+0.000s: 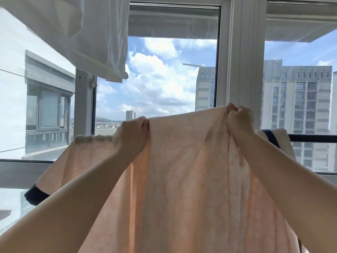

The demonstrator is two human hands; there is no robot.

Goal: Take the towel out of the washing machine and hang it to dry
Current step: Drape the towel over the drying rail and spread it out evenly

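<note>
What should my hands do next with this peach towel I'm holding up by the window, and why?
Probably lower the towel forward over the dark rail. Both the left hand and the right hand pinch its top edge above rail height, and its side parts already seem to drape there, so the raised middle likely just needs laying down.

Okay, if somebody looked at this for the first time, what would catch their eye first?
First the peach towel filling the lower middle, held up by its top edge in the grip of the left hand and the right hand. Behind it runs a dark rail across the window, with tall buildings outside at right. At upper left a white cloth hangs from above.
</note>
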